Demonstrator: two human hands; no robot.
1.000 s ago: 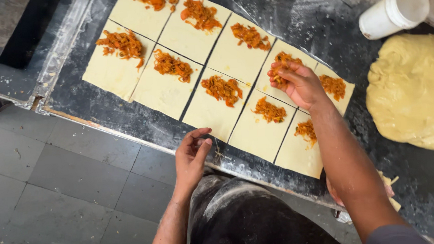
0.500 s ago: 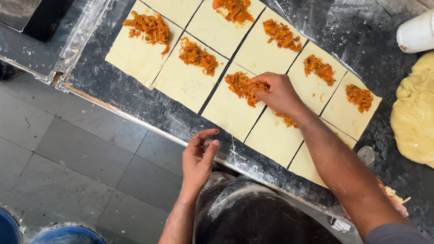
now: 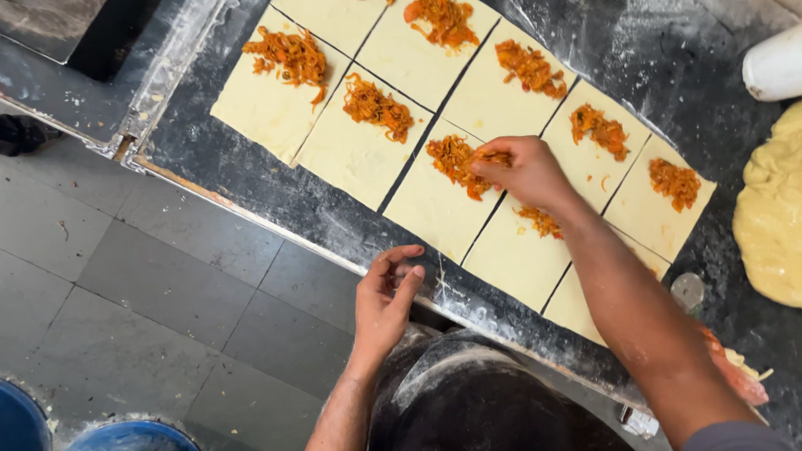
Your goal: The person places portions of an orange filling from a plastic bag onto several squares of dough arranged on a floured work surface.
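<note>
Right hand [image 3: 526, 169]: my fingers pinched together, dropping filling [image 3: 460, 161] onto a dough square [image 3: 437, 205].
Left hand [image 3: 385, 299]: fingers loosely curled, seemingly empty, steadying me at the counter edge [image 3: 264, 225].

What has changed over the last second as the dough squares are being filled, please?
The right hand moved left along the near row, from one dough square to the next, and now sets orange filling there. The left hand stayed at the table edge, holding nothing; the dough lump stayed put.
</note>
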